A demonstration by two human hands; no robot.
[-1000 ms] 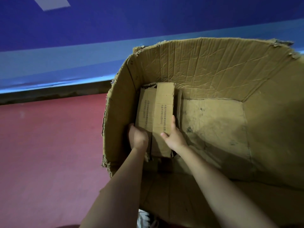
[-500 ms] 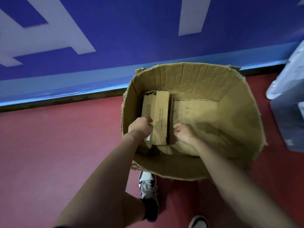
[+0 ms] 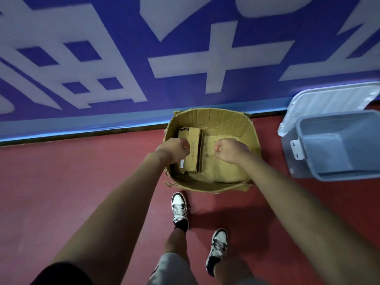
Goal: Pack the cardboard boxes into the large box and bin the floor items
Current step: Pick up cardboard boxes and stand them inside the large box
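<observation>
We look down on a large open-topped box of worn brown corrugated cardboard (image 3: 211,120), standing on the red floor (image 3: 61,182) at the centre of the frame, close against the foot of the wall. Its rim is ragged and torn at the corners, and its walls are creased and bowed outward.

Inside it, along the left wall, lie the small flat cardboard boxes (image 3: 195,153). They are long, narrow and smooth-faced. One carries a line of small print and a white label shows at the near end.

Our left hand (image 3: 174,150) hangs over the left rim of the large box and, in this view, covers the left edge of the small boxes. We cannot tell whether it touches them. Its fingers are curled in towards the palm and we see nothing in them.

Our right hand (image 3: 230,150) hangs over the bare bottom of the large box, just right of the small boxes and apart from them. Its fingers are likewise curled, with nothing in its grasp.

At the right edge stands a grey plastic bin (image 3: 359,140), smooth and rectangular, with its pale lid (image 3: 329,101) leaning behind it.

The blue wall (image 3: 185,68) with big white characters fills the upper frame. Black-and-white sneakers (image 3: 180,208) show at the bottom.
</observation>
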